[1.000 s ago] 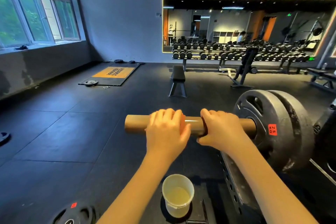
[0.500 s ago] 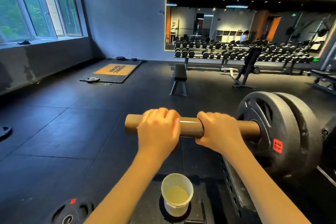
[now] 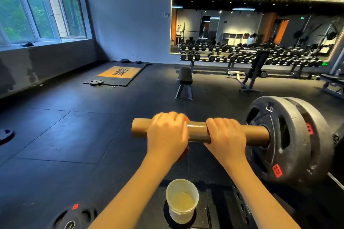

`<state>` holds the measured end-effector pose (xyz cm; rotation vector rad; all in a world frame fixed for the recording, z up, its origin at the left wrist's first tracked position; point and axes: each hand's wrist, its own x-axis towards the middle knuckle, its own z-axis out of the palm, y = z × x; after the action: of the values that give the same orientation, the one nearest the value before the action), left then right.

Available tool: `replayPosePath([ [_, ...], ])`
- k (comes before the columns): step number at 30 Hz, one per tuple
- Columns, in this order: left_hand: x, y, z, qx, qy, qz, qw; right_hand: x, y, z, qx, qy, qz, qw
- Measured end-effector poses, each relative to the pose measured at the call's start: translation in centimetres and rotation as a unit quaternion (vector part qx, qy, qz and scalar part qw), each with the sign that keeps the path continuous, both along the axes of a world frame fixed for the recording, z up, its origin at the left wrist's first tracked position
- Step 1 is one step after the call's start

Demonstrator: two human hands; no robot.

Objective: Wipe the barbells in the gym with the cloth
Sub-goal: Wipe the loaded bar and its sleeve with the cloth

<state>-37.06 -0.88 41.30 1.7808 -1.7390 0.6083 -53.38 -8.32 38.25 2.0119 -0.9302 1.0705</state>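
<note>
Dim gym, daylight from left windows [image 3: 42, 11], ceiling spotlights, wide-angle edge distortion

Floor [image 3: 74, 135] covered in dark rubber tiles. Daylight admitted through windows [image 3: 37, 11] at left; pale wall [image 3: 126, 24] beyond. Large mirror [image 3: 260, 22] edged with light strip, dumbbell rack [image 3: 242, 58] set below. Bench [image 3: 184, 80] and orange-centred mat [image 3: 119, 73] placed mid-floor. Ceiling black.

weight plates [image 3: 290, 139] block right, sleeve end [image 3: 138, 129] free

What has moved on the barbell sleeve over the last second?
The left hand, wrapped round the barbell sleeve, slid slightly toward its free end. The right hand kept its grip nearer the plates; the cup stayed put.
</note>
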Motion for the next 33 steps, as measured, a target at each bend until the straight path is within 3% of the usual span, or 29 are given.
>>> replayPosePath([
  [4, 1.9, 0.7, 0.1, 0.022, -0.006, -0.045, 0.999, 0.1, 0.3, -0.2, 0.008, 0.014, -0.020, 1.000],
  [7, 4.1, 1.1, -0.2, 0.020, 0.020, -0.012, 1.000, 0.0, 2.1, 2.3, 0.143, 0.074, -0.053, 0.986],
  [11, 2.5, 0.5, 0.0, 0.022, -0.010, 0.032, 0.999, -0.9, 1.0, 7.3, 0.446, 0.177, -0.024, 0.877],
  [13, 1.7, 0.4, -0.2, 0.027, -0.022, 0.011, 0.999, -0.1, 0.2, 7.8, 0.476, 0.207, -0.019, 0.855],
  [22, -0.7, -0.1, 0.6, 0.051, -0.032, -0.050, 0.997, 0.1, 1.4, 4.9, 0.296, 0.177, -0.045, 0.938],
  [27, 2.7, 0.1, 2.3, 0.120, 0.026, 0.069, 0.990, 0.1, 1.0, 2.7, 0.177, 0.116, -0.025, 0.977],
  [29, 1.3, 0.0, 2.5, 0.119, -0.017, 0.091, 0.989, 0.2, 0.7, 1.8, 0.134, 0.072, -0.014, 0.988],
  [33, -2.2, -0.3, 1.9, 0.099, -0.042, 0.000, 0.994, 0.4, 0.5, 0.9, 0.055, 0.027, -0.015, 0.998],
])
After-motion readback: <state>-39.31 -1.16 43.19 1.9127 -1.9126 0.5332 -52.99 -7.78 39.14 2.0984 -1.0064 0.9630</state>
